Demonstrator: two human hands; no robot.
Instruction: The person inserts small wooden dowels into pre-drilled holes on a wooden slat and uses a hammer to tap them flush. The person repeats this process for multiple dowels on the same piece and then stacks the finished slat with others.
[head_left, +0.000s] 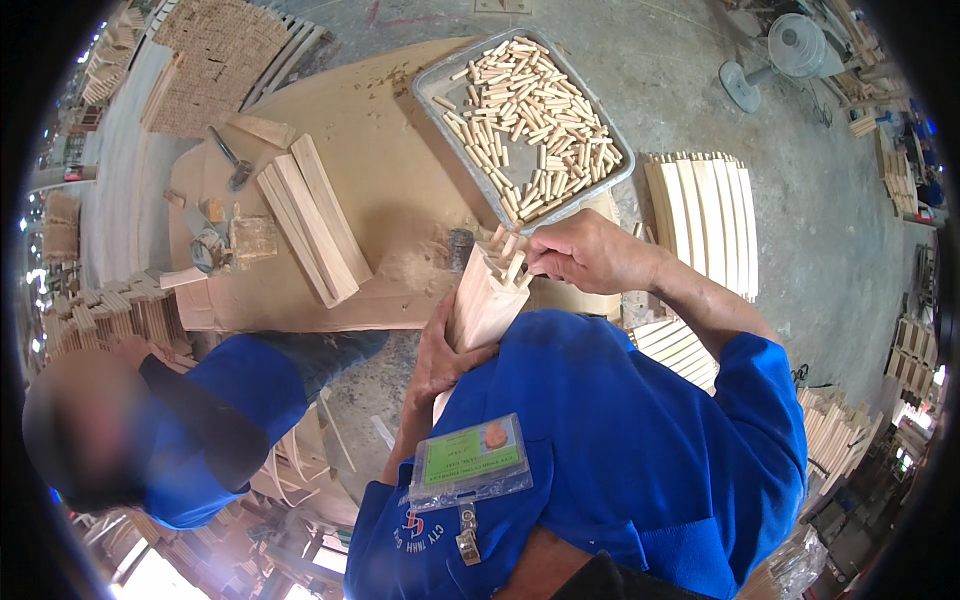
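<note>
My left hand [440, 355] wraps around a bundle of pale wooden pieces [487, 312], held upright against my body. Several short dowels [513, 266] stick out of the bundle's upper end. At that same end my right hand [590, 252] is closed, thumb and fingers pinched on a wooden dowel that they mostly cover. Just beyond it lies a grey tray [622, 150] full of loose wooden dowels [540, 120]. A small dark cylinder [460, 248] stands left of the bundle's top.
Cardboard [380, 130] covers the work surface. On it rest wooden strips [315, 220], a hammer [232, 160] and small scraps. Stacked curved slats [705, 220] stand to the right. A co-worker in a blue shirt [230, 400] is at the left. A fan [797, 45] stands far right.
</note>
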